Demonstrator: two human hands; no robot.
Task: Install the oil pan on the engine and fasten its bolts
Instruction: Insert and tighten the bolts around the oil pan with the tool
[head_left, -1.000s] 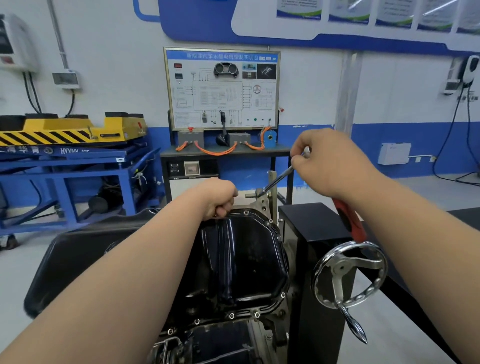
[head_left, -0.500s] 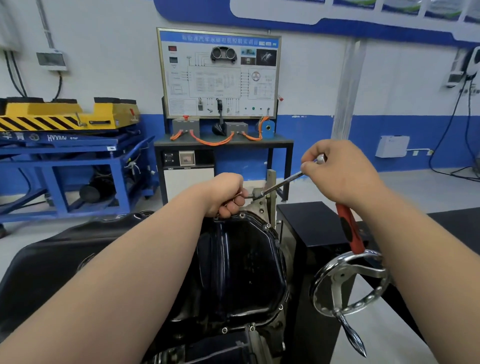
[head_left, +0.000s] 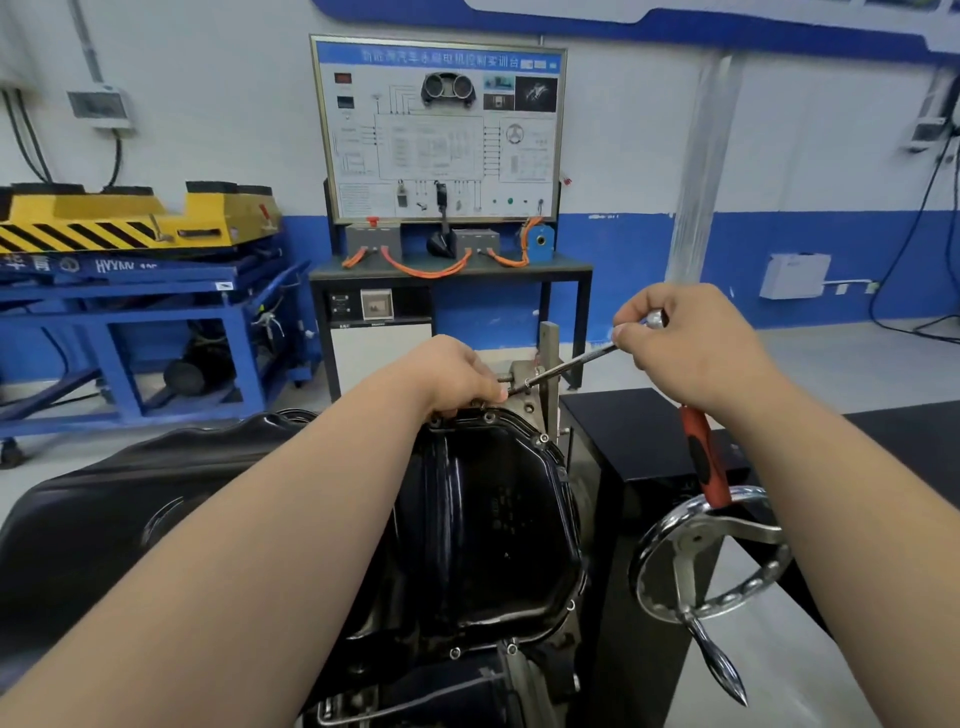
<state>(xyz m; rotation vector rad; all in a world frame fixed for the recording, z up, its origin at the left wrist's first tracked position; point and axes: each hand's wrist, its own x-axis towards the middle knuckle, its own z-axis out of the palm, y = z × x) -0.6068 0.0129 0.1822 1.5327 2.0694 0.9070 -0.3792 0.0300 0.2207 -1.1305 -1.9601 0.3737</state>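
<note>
The oil pan (head_left: 493, 519), glossy black, sat hollow-side down on the engine (head_left: 519, 680), right in front of the person and between both forearms. The left hand (head_left: 457, 374) was at the pan's far rim, its fingers curled round the tip of a thin metal rod (head_left: 566, 367) where that met the rim. The right hand (head_left: 685, 343) was raised off to the right, clenched round the rod's upper end, so the rod slanted down and left from one hand to the other. A red handle (head_left: 701, 457) stuck out below the right wrist; I could not tell whether it was joined to the rod. Small bolts (head_left: 543, 439) dotted the pan's flange along its far, right and near edges.

Just right of the pan stood a black stand (head_left: 623, 431) with a chrome handwheel (head_left: 711, 561) on its front. A black tray (head_left: 104, 509) lay to the left. Against the back wall a training board (head_left: 439, 130) stood upright on a dark worktop (head_left: 566, 270) strung with orange cables (head_left: 426, 270). A blue lift (head_left: 156, 312) with a yellow striped top was parked beside it on the left.
</note>
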